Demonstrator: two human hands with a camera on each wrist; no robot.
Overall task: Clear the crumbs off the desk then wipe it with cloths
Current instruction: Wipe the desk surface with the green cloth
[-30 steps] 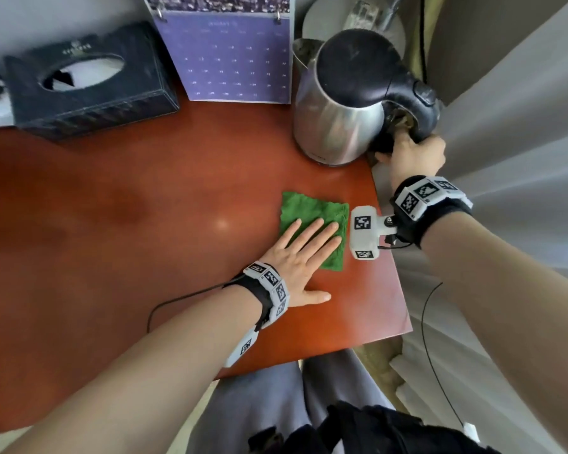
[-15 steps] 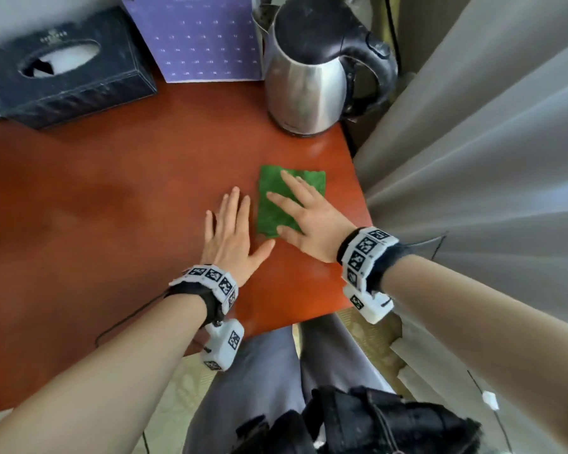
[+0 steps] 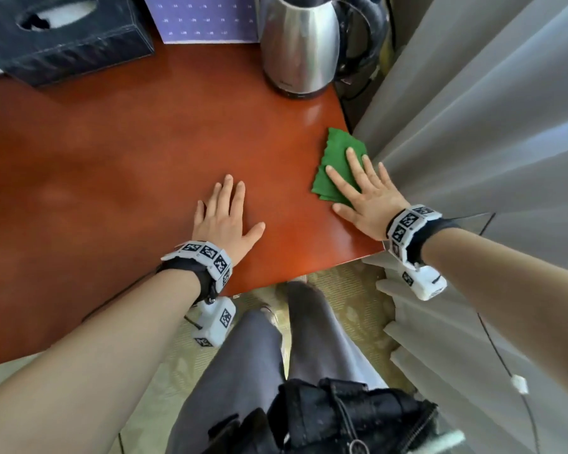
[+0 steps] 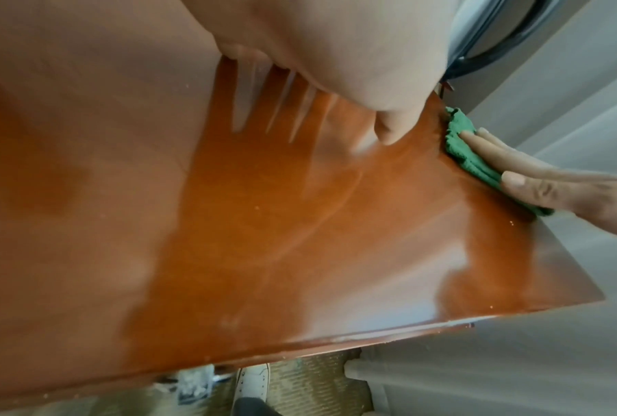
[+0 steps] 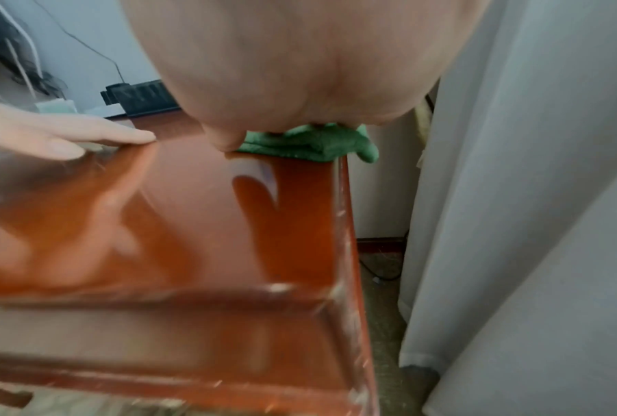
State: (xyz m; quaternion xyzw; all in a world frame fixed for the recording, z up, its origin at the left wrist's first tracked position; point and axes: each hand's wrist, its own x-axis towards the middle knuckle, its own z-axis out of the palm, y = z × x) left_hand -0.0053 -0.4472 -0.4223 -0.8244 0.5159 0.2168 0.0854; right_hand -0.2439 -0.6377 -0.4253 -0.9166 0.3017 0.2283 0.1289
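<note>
Wiping has passed from our left hand [image 3: 225,221] to our right hand [image 3: 363,194], which has slid the folded green cloth [image 3: 336,158] to the glossy red-brown wooden bench's [image 3: 128,165] right edge, so the right corner is nearly covered. Both hands lie flat, fingers straight, gripping nothing; our left rests on bare wood.

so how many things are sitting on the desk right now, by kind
green cloth: 1
steel kettle: 1
dark tissue box: 1
purple calendar: 1
hands, flat on the desk: 2, left hand, right hand on the cloth
total: 6
</note>
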